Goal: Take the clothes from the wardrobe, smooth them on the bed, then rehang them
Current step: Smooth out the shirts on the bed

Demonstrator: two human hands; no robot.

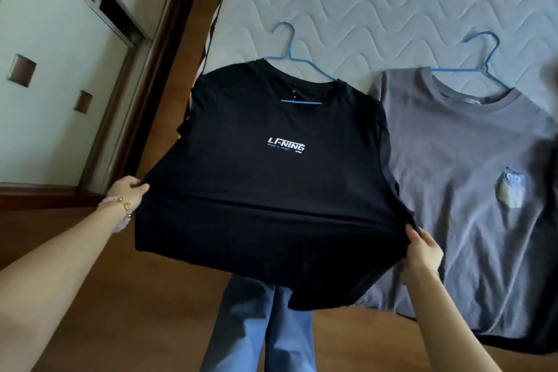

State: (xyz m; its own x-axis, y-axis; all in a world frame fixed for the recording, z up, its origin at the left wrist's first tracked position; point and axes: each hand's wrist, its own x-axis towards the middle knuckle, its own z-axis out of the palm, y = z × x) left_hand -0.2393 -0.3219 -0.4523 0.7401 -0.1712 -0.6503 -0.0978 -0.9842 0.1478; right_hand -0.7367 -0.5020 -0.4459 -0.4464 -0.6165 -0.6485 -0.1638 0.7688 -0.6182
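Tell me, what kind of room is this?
Probably a bedroom. There is a quilted mattress, a wardrobe with sliding doors beside it, and T-shirts on blue hangers laid out on the bed.

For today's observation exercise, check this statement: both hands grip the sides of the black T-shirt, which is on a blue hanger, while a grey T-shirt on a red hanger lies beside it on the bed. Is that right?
Not quite. The head view shows the grey T-shirt on a blue hanger, not a red one. The rest holds: the left hand and right hand grip the black T-shirt, itself on a blue hanger, on the bed.

Both hands, left and right, gripping black T-shirt hem, grey T-shirt flat on bed
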